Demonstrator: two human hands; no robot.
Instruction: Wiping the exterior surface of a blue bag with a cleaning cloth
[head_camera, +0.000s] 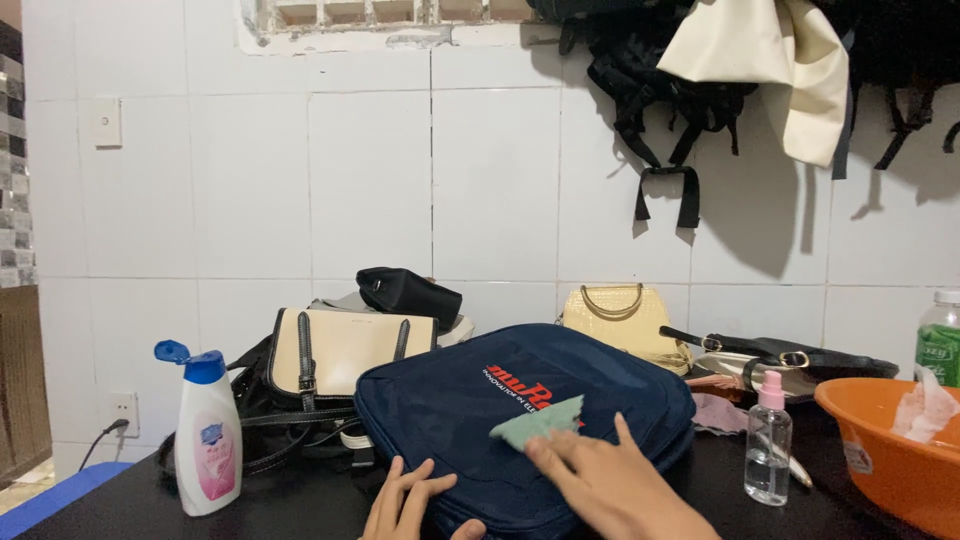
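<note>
Head view, looking across the black desk (300, 505) toward a white tiled wall (400, 180).

I see the navy-blue fabric bag with red and white lettering (450, 420) lying flat at the desk's centre, near the front edge. My right hand (600, 480) rests on top of it, fingers (545, 455) extended flat and pressing a small pale-green cloth (540, 420) against the fabric; the cloth is pinned under the fingertips, not gripped in a fist. My left hand (405, 500) lies at the bag's near-left corner, fingers spread and loose, touching the bag's edge, clasping nothing.

Left of the bag: white-and-pink plastic bottle with blue flip cap standing open (207, 435), upright. Behind it, a cream handbag with dark straps (340, 350), with a small black pouch (408, 293) behind. Right of the navy bag: clear spray bottle with pink nozzle (768, 445), upright, just beside it; orange plastic basin (870, 450) holding crumpled tissue. A pale-yellow handbag (620, 315) stands against the wall.
</note>
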